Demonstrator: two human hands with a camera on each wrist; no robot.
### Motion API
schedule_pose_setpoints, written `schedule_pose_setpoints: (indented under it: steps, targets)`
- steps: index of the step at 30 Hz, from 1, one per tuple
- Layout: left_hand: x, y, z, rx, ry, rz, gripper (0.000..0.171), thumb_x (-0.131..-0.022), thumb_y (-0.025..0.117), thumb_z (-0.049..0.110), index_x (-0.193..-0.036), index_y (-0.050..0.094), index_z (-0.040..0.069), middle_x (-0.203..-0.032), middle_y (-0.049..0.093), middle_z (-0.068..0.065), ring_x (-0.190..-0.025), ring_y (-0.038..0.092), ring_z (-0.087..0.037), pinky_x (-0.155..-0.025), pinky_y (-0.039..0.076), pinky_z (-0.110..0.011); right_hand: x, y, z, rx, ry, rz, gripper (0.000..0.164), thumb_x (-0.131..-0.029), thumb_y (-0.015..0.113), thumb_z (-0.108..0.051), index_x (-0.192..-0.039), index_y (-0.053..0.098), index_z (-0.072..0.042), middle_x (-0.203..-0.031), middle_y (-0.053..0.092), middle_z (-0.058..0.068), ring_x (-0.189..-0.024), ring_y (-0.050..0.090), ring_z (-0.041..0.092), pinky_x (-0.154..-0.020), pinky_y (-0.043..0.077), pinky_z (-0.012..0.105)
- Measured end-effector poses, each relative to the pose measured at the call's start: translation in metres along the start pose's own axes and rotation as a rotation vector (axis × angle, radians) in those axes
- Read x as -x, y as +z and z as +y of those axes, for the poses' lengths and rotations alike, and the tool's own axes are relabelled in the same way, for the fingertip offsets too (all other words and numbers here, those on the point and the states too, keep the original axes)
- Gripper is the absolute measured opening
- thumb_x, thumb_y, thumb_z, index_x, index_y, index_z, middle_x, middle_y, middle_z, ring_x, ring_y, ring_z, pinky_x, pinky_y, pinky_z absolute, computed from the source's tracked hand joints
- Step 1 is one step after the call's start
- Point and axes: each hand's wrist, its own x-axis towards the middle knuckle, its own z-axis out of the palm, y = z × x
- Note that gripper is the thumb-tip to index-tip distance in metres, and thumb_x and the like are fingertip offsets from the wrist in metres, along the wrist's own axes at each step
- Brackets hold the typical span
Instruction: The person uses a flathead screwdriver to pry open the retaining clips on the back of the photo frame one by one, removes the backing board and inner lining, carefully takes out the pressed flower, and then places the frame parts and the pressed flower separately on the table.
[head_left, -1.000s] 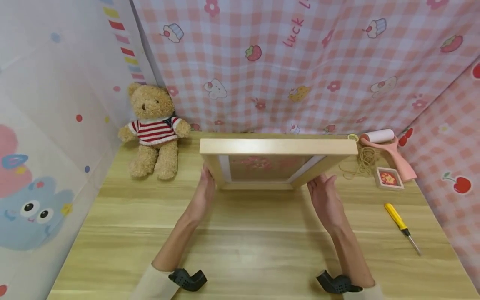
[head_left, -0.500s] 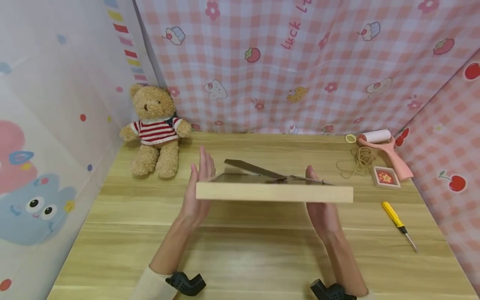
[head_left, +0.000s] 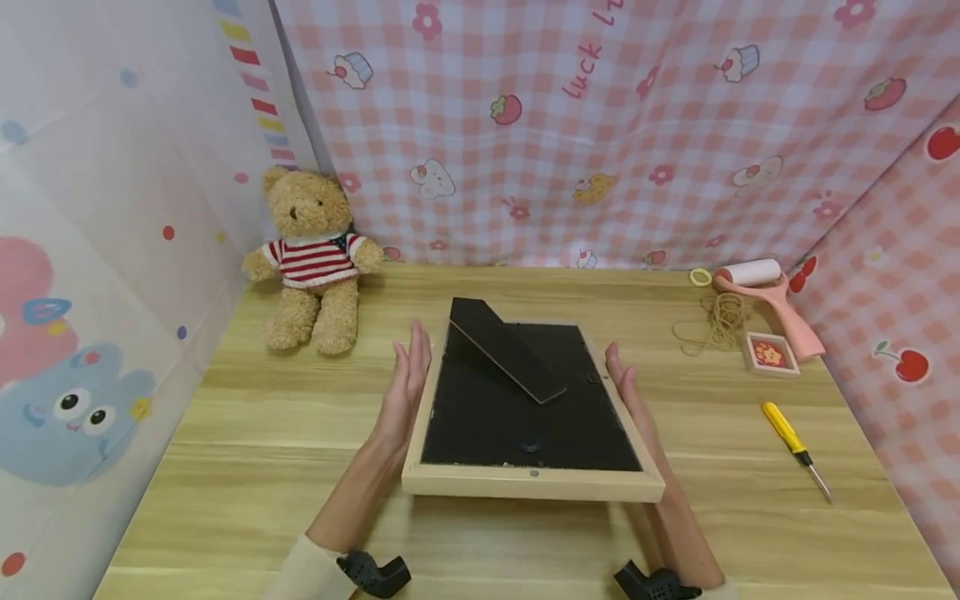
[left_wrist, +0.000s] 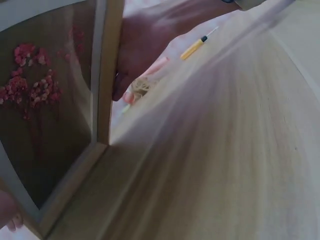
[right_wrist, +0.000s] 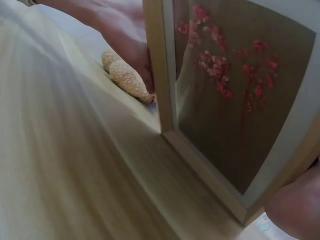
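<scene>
Both hands hold a pale wooden picture frame point(head_left: 532, 482) between them, its black back turned up and tilted. A black stand leg point(head_left: 502, 350) sticks out from that back. My left hand point(head_left: 405, 396) lies along the left side with straight fingers. Against the opposite side is my right hand point(head_left: 630, 396), also straight-fingered, its lower part hidden by the frame. In the left wrist view, pink dried flowers point(left_wrist: 37, 87) show on the frame's front, and a bottom corner of the frame is at or close to the tabletop.
A teddy bear point(head_left: 311, 258) sits at the back left. To the right are a pink lint roller point(head_left: 787, 312), tangled twine point(head_left: 723, 321), a yellow ring point(head_left: 700, 277), a small framed picture point(head_left: 771, 354) and a yellow-handled screwdriver point(head_left: 797, 450). Patterned cloths surround the wooden table point(head_left: 262, 467).
The picture frame has tipped towards me: its top edge swung down and nearer, turning the black back and stand leg up into view. Both hands stay at its sides.
</scene>
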Motion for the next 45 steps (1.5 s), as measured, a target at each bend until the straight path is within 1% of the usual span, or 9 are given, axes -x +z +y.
schedule_pose_setpoints:
  steps: [2, 6, 10, 14, 22, 28, 33, 38, 45]
  targets:
    - [0.000, -0.003, 0.000, -0.289, -0.053, 0.069, 0.085, -0.108, 0.009, 0.078, -0.177, -0.008, 0.031, -0.186, -0.013, -0.005, -0.171, -0.015, -0.025, -0.133, -0.020, -0.058, 0.002, 0.012, -0.011, 0.076, 0.014, -0.002, 0.064, -0.118, 0.009, -0.057, -0.177, 0.003, -0.034, -0.185, -0.008, -0.013, -0.169, -0.018, 0.013, -0.133, -0.021, 0.053]
    - [-0.001, -0.011, -0.009, -0.289, -0.102, 0.090, 0.095, -0.103, 0.012, 0.085, -0.177, -0.010, 0.029, -0.186, -0.012, -0.001, -0.172, -0.014, -0.024, -0.134, -0.016, -0.061, 0.006, 0.039, -0.034, 0.211, -0.008, 0.019, 0.075, -0.118, 0.006, -0.055, -0.175, -0.008, -0.010, -0.184, -0.016, 0.013, -0.169, -0.020, 0.030, -0.136, -0.016, 0.053]
    - [-0.003, -0.014, -0.018, -0.270, -0.120, 0.081, 0.095, -0.105, 0.011, 0.082, -0.177, -0.011, 0.024, -0.186, -0.014, 0.002, -0.171, -0.015, -0.021, -0.138, -0.010, -0.054, 0.007, 0.049, -0.037, 0.233, -0.056, 0.028, 0.080, -0.118, 0.009, -0.055, -0.172, -0.009, 0.001, -0.181, -0.017, 0.023, -0.168, -0.021, 0.038, -0.136, -0.014, 0.055]
    - [-0.005, -0.018, -0.027, -0.298, -0.094, 0.064, 0.100, -0.104, 0.013, 0.084, -0.177, -0.012, 0.021, -0.186, -0.016, 0.000, -0.170, -0.019, -0.027, -0.136, -0.012, -0.059, 0.010, 0.062, -0.043, 0.245, -0.064, 0.052, 0.080, -0.120, 0.012, -0.052, -0.171, -0.007, 0.006, -0.180, -0.015, 0.027, -0.166, -0.021, 0.045, -0.134, -0.013, 0.065]
    - [-0.020, -0.043, -0.058, -0.522, 0.046, 0.053, 0.099, -0.106, 0.013, 0.082, -0.177, -0.008, 0.017, -0.186, -0.011, -0.005, -0.171, -0.016, -0.031, -0.134, -0.013, -0.064, 0.004, 0.064, -0.036, 0.201, -0.071, 0.053, 0.076, -0.121, 0.017, -0.045, -0.171, -0.009, 0.006, -0.181, -0.019, 0.024, -0.166, -0.023, 0.043, -0.133, -0.015, 0.065]
    - [-0.018, -0.035, -0.049, -0.642, 0.067, 0.053, 0.082, -0.117, 0.011, 0.060, -0.176, -0.007, 0.007, -0.185, -0.009, -0.015, -0.171, -0.010, -0.039, -0.136, -0.006, -0.065, -0.003, 0.074, -0.039, 0.158, -0.020, 0.100, 0.067, -0.122, 0.015, -0.033, -0.172, -0.011, 0.003, -0.182, -0.018, 0.021, -0.168, -0.022, 0.037, -0.136, -0.014, 0.054]
    - [-0.015, -0.032, -0.042, -0.680, 0.065, 0.063, 0.072, -0.120, 0.013, 0.047, -0.176, -0.005, 0.005, -0.185, -0.007, -0.017, -0.171, -0.006, -0.041, -0.136, -0.002, -0.065, -0.012, 0.069, -0.026, 0.221, -0.002, 0.137, 0.078, -0.120, 0.023, -0.049, -0.174, -0.005, 0.000, -0.184, -0.011, 0.017, -0.170, -0.016, 0.035, -0.137, -0.011, 0.052]
    - [-0.017, -0.032, -0.042, -0.769, 0.087, 0.052, 0.067, -0.122, 0.021, 0.035, -0.176, -0.005, 0.005, -0.185, -0.006, -0.017, -0.171, -0.005, -0.038, -0.137, 0.000, -0.063, -0.023, 0.050, 0.000, 0.347, 0.047, 0.184, 0.090, -0.113, 0.024, -0.073, -0.178, 0.004, -0.015, -0.186, 0.000, -0.001, -0.172, -0.007, 0.020, -0.139, -0.005, 0.049]
    - [-0.017, -0.030, -0.045, -0.956, 0.117, 0.000, 0.074, -0.122, 0.022, 0.044, -0.175, -0.008, 0.003, -0.185, -0.010, -0.020, -0.172, -0.009, -0.035, -0.139, -0.003, -0.058, -0.019, 0.049, -0.002, 0.463, 0.077, 0.194, 0.094, -0.107, 0.023, -0.082, -0.178, 0.006, -0.023, -0.182, -0.015, -0.009, -0.167, -0.021, 0.012, -0.137, -0.012, 0.056]
